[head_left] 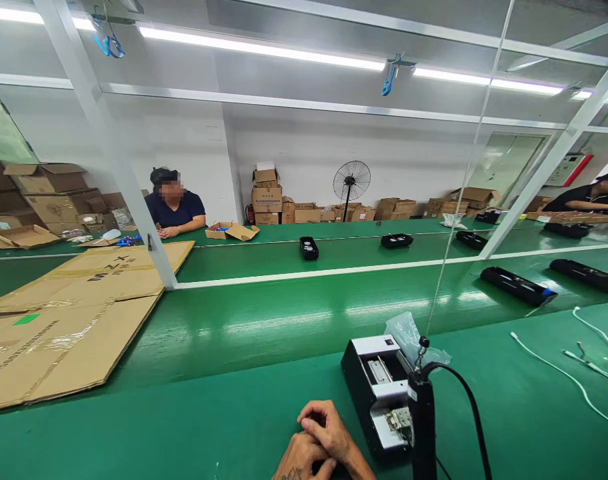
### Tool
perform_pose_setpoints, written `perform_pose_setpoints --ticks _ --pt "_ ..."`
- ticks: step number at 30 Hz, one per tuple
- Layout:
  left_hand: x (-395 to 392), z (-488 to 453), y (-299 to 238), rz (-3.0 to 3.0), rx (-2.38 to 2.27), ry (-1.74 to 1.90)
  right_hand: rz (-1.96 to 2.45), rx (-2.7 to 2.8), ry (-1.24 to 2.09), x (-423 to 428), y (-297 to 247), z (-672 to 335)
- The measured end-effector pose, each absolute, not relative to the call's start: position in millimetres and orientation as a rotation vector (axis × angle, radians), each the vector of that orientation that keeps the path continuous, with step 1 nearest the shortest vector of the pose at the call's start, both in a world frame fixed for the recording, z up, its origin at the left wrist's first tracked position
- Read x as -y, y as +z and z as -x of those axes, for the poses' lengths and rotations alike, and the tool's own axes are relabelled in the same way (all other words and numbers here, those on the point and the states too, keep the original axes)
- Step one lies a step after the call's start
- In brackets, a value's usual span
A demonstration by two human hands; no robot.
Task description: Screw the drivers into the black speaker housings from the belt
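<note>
My left hand (304,456) and my right hand (333,435) rest together at the green bench's near edge, the right lying partly over the left. Both have curled fingers, and no object shows in them. Just right of them stands a black-and-silver screw feeder (363,373) with a metal mechanism at its near end. A black electric screwdriver (423,427) hangs upright from a thin line in front of the feeder's right side, with a black cable looping from its top. Its lower end is out of frame. A clear plastic bag (407,331) lies behind the feeder.
Flattened cardboard (69,333) covers the left side. White cables (549,363) lie at right. Black elongated housings (517,285) sit on the green conveyor (264,313). A slanted white post (109,140) rises at left. Co-workers (177,215) sit across the line.
</note>
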State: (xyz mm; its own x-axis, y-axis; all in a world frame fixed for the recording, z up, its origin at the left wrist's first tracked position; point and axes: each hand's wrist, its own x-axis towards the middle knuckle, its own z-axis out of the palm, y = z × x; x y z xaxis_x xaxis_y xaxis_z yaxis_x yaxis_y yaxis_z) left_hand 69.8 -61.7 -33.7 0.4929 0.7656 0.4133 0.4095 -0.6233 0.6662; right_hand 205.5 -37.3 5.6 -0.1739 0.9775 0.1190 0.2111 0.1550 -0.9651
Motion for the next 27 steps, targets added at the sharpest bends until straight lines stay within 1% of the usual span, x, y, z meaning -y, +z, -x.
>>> perform_pose_setpoints --ticks 27 --pt "67.7 -67.3 -29.8 -2.211 -1.001 0.977 1.173 1.575 1.117 35.5 -3.9 -206.0"
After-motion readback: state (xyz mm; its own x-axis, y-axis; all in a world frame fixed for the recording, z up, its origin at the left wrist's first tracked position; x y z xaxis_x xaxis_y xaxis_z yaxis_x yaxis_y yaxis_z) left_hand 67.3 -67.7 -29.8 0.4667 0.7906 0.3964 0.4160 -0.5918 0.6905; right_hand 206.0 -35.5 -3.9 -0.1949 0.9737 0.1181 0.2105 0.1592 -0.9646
